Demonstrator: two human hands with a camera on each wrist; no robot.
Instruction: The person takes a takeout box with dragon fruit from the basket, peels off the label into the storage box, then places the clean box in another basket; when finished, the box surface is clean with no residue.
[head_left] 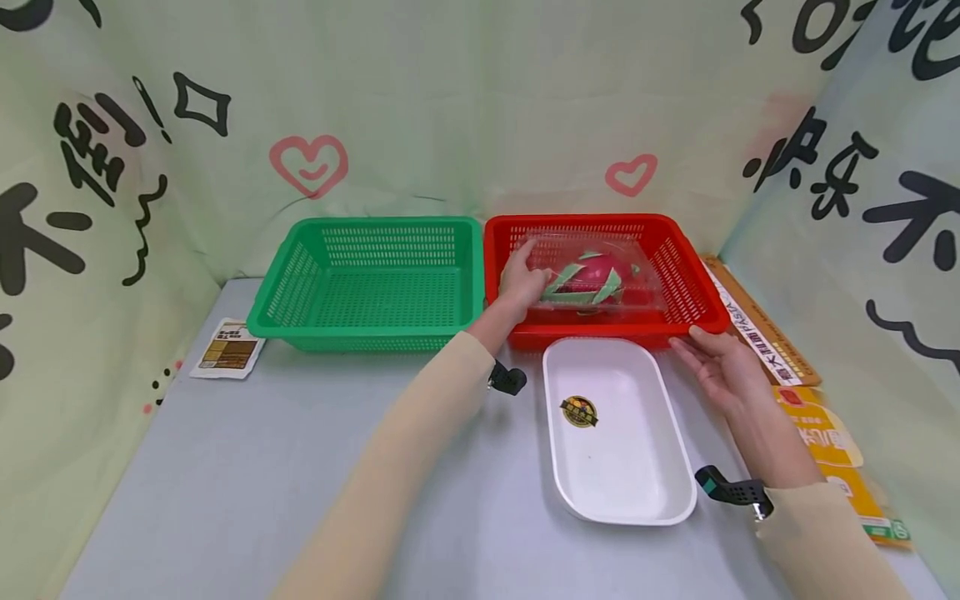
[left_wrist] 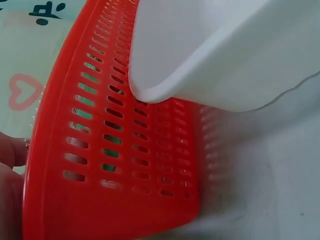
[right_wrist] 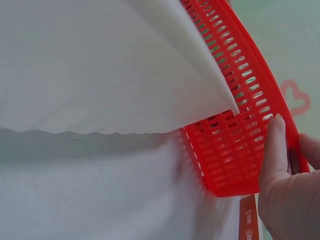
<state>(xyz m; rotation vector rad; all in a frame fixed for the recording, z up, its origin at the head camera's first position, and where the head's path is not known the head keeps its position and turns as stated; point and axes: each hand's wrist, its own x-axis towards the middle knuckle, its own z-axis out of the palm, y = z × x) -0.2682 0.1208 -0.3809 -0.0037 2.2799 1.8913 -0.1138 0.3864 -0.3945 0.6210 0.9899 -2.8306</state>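
Note:
A clear plastic box (head_left: pixel 647 279) with a pink dragon fruit (head_left: pixel 592 273) inside lies in the red basket (head_left: pixel 693 287). My left hand (head_left: pixel 521 279) reaches over the basket's front rim and grips the left end of this box. In the left wrist view only part of the left hand (left_wrist: pixel 11 172) shows, behind the red rim. My right hand (head_left: pixel 723 371) holds the basket's front right corner. Its thumb lies at the rim and its fingers are under it against the outer wall, as the right wrist view also shows.
A white tray (head_left: pixel 630 467) stands right in front of the red basket, between my forearms. To the left sits a green basket (head_left: pixel 367 343), with a small packet (head_left: pixel 229 348) beside it. A brown package (head_left: pixel 765 325) and yellow packages (head_left: pixel 825 442) lie along the right edge.

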